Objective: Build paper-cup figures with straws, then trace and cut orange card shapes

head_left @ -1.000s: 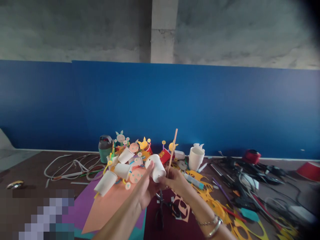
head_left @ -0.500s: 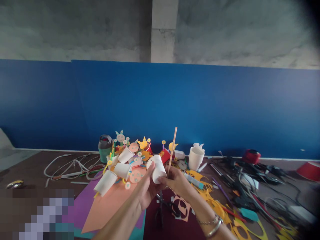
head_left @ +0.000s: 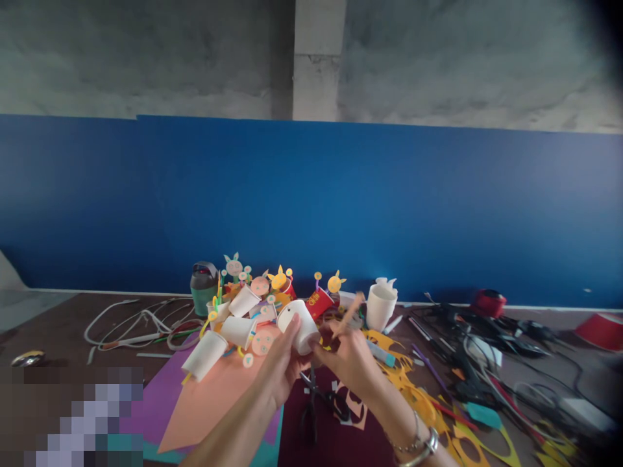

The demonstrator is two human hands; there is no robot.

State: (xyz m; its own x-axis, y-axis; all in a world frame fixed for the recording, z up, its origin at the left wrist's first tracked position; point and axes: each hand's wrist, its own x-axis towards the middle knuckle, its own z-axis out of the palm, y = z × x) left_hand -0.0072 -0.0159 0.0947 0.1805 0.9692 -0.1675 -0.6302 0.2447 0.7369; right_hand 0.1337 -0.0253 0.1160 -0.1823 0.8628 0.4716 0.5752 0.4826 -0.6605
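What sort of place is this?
It looks like a craft workspace, maybe in an unfinished building: white cups and cut-out paper faces, black scissors, and a bare concrete wall above the blue panels.

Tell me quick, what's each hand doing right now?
Left hand: closed around a white, round paper cup.
Right hand: closed on a thin, tan, wooden-looking stick, slightly blurred.

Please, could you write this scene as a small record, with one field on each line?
left hand: holds a tilted white cup
right hand: holds a thin stick
below hands: black scissors on dark red paper
left side: other white cups, lying tipped
right side: yellow paper scraps
background: blue panel
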